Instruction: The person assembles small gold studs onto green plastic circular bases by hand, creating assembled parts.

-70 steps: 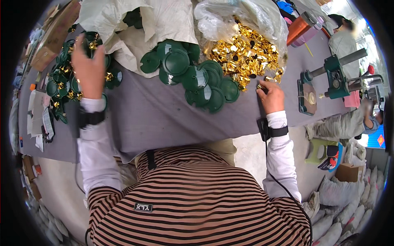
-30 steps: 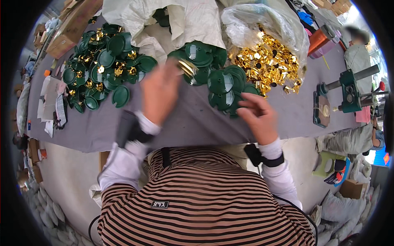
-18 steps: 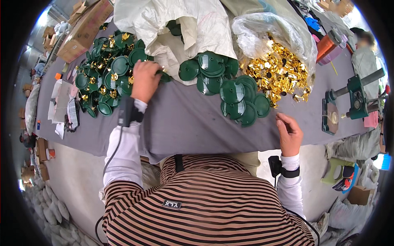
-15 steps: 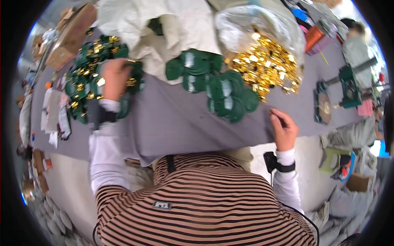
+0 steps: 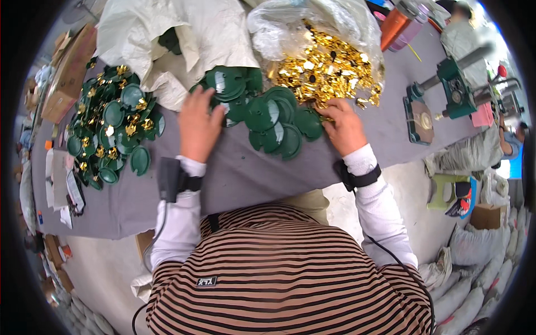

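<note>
My left hand is at the left end of the loose dark green plastic discs, thumb and fingers apart, with nothing visibly held. My right hand is at the near edge of a heap of small shiny gold pieces, just right of the discs. Its fingers are drawn together at a small gold piece, mostly hidden by the fingertips. On the left lies a pile of green discs with gold pieces on them.
A white sack with green discs at its mouth lies at the back. Clear plastic surrounds the gold heap. A green hand press stands at right, beyond it an orange bottle. A cardboard box is far left.
My left hand has left the left-hand pile and moved right to the loose discs. My right hand has gone from the table's near side to the gold heap. The view has shifted.
</note>
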Demonstrator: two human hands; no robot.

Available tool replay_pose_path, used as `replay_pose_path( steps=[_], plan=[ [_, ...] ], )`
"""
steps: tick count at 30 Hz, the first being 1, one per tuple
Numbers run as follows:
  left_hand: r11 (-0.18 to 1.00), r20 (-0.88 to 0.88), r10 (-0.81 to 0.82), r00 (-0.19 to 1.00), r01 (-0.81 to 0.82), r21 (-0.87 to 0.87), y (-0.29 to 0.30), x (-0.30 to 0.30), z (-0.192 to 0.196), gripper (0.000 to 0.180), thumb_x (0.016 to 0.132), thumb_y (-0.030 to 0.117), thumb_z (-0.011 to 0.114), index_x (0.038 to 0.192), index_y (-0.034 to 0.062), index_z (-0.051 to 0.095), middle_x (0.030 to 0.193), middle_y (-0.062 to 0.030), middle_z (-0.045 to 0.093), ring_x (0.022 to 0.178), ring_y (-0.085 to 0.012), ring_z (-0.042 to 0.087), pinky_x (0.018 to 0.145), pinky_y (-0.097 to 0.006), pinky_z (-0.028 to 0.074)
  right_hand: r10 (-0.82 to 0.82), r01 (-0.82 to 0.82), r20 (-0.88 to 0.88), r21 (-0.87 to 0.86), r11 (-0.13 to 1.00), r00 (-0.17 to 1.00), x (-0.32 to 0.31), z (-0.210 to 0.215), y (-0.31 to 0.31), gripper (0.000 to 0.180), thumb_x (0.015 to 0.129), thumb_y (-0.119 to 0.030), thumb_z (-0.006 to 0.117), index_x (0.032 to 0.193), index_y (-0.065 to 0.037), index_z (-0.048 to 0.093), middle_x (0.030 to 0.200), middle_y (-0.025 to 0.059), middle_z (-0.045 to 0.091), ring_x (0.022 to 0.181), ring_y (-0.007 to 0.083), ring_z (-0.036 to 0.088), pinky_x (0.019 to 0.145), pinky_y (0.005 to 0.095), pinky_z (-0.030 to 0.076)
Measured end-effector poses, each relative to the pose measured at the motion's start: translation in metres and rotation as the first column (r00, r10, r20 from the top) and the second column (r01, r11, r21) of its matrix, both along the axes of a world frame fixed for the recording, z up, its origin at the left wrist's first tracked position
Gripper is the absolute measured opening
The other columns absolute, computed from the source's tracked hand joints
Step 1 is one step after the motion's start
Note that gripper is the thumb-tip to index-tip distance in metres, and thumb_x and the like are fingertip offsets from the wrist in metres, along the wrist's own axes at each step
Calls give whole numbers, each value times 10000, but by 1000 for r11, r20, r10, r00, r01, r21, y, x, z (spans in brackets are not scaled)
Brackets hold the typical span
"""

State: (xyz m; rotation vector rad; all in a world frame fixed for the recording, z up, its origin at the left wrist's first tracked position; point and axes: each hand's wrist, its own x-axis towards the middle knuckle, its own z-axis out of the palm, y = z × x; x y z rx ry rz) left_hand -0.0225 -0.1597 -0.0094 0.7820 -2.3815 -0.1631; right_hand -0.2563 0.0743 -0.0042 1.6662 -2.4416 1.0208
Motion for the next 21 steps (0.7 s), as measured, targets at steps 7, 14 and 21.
replay_pose_path(
  steps=[7, 14, 21],
  plan=[
    [951, -71, -40, 997, 60, 304, 41, 12, -4, 437, 841, 185, 665, 1236, 32, 560, 1252, -201, 567, 1172, -365, 517, 999, -395, 406, -91, 106, 273, -40, 994, 958, -1, -9, 30, 327, 709, 42, 716, 1020, -53, 673, 970, 89, 569, 784, 195, 620, 676, 292, 530],
    [982, 320, 33, 947, -90, 166, -58, 2, 14, 524, 746, 291, 739, 1177, 31, 595, 1031, -176, 656, 991, -354, 580, 883, -410, 461, -157, 228, 358, -167, 959, 920, -1, -32, 31, 327, 721, 62, 728, 1027, -44, 686, 925, 53, 554, 708, 114, 565, 655, 227, 497],
    [978, 187, 44, 981, -81, 195, -62, 31, 24, 603, 615, 252, 836, 1134, 29, 628, 998, -192, 661, 957, -342, 592, 856, -395, 475, -102, 231, 392, -296, 927, 914, 3, -31, 32, 290, 738, 36, 741, 1012, -13, 656, 982, 47, 607, 717, 77, 570, 670, 207, 488]
  ],
)
